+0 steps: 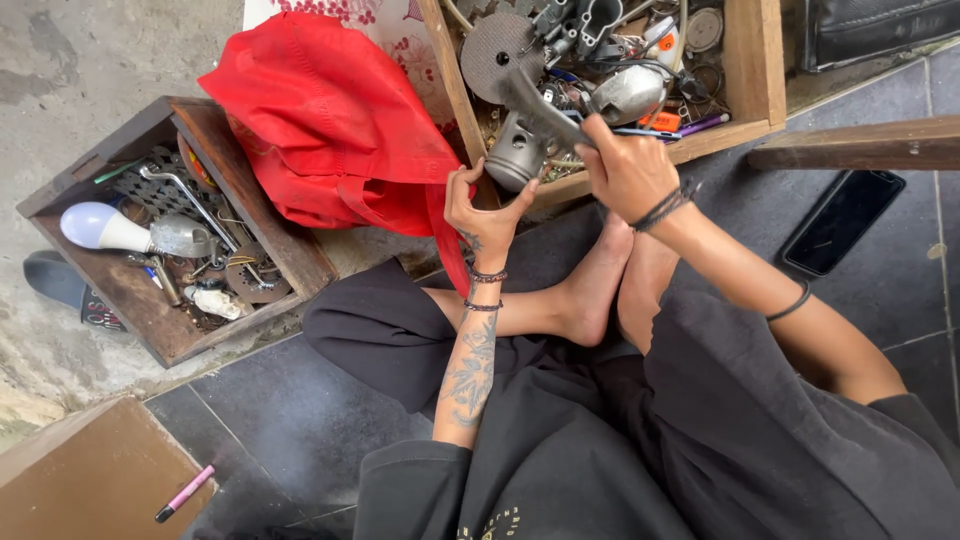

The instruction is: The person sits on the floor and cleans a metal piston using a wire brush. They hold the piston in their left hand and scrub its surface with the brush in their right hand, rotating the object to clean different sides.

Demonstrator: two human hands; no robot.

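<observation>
My right hand point(625, 170) is closed around one end of a long grey metal part point(530, 100), holding it over the front edge of a wooden box point(752, 60) full of metal scrap. My left hand point(487, 210) is open with fingers spread and holds nothing, just in front of that box beside a grey ribbed metal cylinder point(515, 155). A shiny rounded metal piece point(628, 95) lies in the box just beyond my right hand. My crossed legs and bare feet point(600, 290) are below both hands.
A red cloth bag point(330, 120) lies between the box and a second wooden drawer point(130, 300) that holds a light bulb point(95, 225) and tools. A black phone point(843, 220), a wooden plank point(860, 145), a pink pen point(185, 493) and a brown board point(90, 470) lie on the floor.
</observation>
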